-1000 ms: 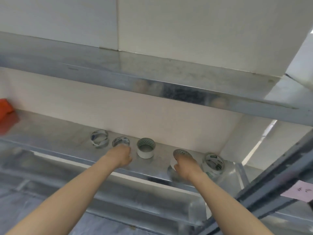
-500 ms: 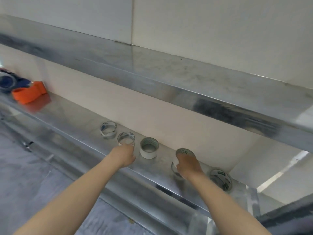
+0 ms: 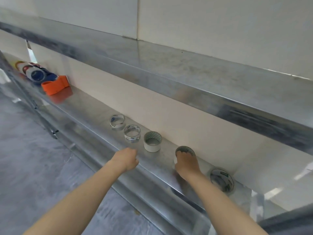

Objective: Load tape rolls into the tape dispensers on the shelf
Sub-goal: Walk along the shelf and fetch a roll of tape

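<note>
The step in hand looks like picking up a roll. The right hand comes down over a roll on the shelf, fingers curled round its rim. The left hand hovers at the shelf's front edge at nine o'clock from it, fingers curled, with nothing visible in them. The roll stands on its flat face, core axis upright and hole facing up. It is fourth in a row running from ten o'clock to four o'clock, and the last roll is tilted. The orange dispenser and the blue one lie well apart at ten o'clock. The next move probably calls for lifting the roll, carrying it there and turning its axis level to seat it.
</note>
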